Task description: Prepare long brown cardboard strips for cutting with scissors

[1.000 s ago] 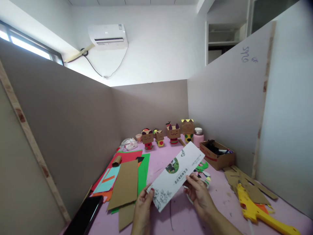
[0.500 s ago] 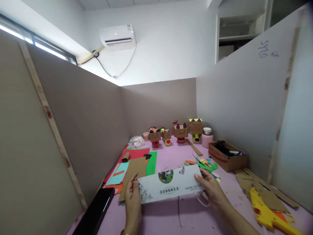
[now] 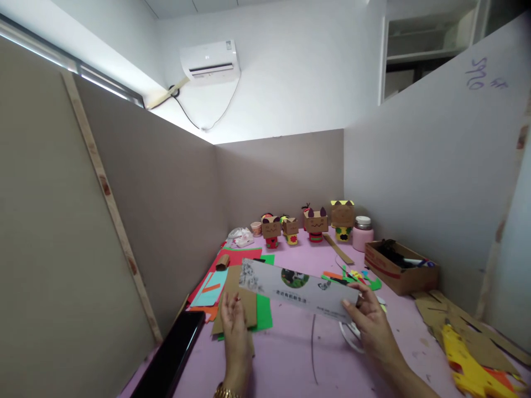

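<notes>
My right hand (image 3: 373,331) grips the right end of a long white printed card (image 3: 290,284) and holds it above the pink table (image 3: 290,359). The card slopes up to the left, and its left end is free in the air. My left hand (image 3: 235,329) is off the card, fingers apart, just below that free end. It hovers over or touches a brown cardboard sheet (image 3: 249,314) lying on green paper (image 3: 264,314); I cannot tell which.
Coloured paper sheets (image 3: 215,284) and a black screen (image 3: 174,359) lie at the left. Several cardboard box figures (image 3: 316,224) and a pink bottle (image 3: 362,233) line the back. A cardboard box (image 3: 400,269), cardboard scraps (image 3: 460,326) and a yellow glue gun (image 3: 468,367) are at the right. Grey partitions enclose three sides.
My left hand has let go of the card and dropped toward the cardboard sheet. My right hand has swung the card so its left end points up and away.
</notes>
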